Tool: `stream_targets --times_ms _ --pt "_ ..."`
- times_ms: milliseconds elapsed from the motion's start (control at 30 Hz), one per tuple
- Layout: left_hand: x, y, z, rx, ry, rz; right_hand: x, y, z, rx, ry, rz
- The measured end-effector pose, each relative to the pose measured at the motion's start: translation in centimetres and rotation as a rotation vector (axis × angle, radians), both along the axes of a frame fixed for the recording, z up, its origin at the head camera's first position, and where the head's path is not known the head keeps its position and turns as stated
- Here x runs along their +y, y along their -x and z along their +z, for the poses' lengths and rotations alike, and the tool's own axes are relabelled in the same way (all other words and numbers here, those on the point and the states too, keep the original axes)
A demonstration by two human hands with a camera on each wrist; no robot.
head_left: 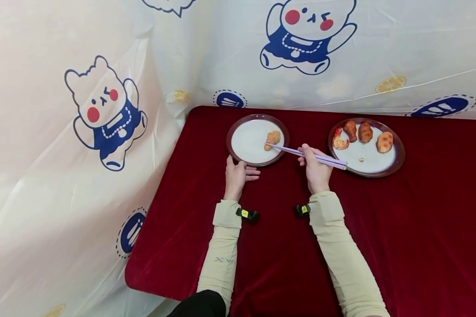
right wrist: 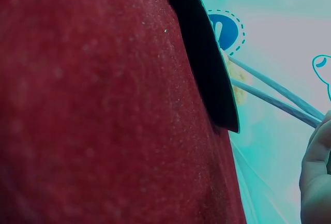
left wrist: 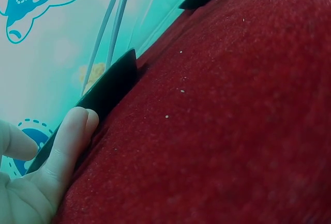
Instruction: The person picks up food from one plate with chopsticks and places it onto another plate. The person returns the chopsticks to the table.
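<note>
My right hand (head_left: 316, 171) grips a pair of pale purple chopsticks (head_left: 327, 161), which slant left over the rim of the left plate (head_left: 246, 147). Their tips meet a golden, crumbly piece of fried food (head_left: 273, 138) on the plate's right side. In the right wrist view the chopsticks (right wrist: 279, 102) spread slightly apart, with the food (right wrist: 239, 81) partly hidden behind the dark rim. My left hand (head_left: 236, 178) holds the same plate at its near left edge. The left wrist view shows the thumb and fingers (left wrist: 72, 136) on either side of the rim.
To the right stands a second brown-rimmed white plate (head_left: 365, 169) with a shrimp (head_left: 340, 140), a drumstick (head_left: 351, 130), a browned roll (head_left: 366, 132), a spotted oval piece (head_left: 384, 142) and a small crumb (head_left: 361, 160). A red cloth (head_left: 277, 255) covers the table; a printed curtain (head_left: 222, 53) hangs behind and left.
</note>
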State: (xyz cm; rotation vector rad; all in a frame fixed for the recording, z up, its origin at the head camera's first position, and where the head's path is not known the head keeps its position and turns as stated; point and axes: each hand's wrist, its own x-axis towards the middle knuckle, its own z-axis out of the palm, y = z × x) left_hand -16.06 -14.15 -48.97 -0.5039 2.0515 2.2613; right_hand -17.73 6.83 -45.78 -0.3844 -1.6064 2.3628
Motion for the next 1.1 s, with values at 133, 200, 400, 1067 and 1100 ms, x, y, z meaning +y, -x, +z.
stream_targets --times_ms 133,200,400,1067,1100 --pt "0.0 0.0 0.1 0.001 0.004 -0.001 0.0 -0.1 -0.2 0.022 0.005 -0.002" --pt "0.0 0.0 0.2 0.000 0.006 0.000 0.0 -0.1 -0.2 0.023 0.003 -0.002" --pt "0.1 0.0 0.3 0.004 0.003 0.002 0.1 0.0 -0.4 0.022 0.002 -0.006" --pt "0.3 -0.9 3.4 -0.049 -0.002 -0.045 0.2 -0.1 -0.5 0.017 0.001 -0.011" --pt "0.3 -1.0 3.4 -0.050 -0.001 -0.043 0.2 -0.1 -0.5 0.019 0.002 -0.012"
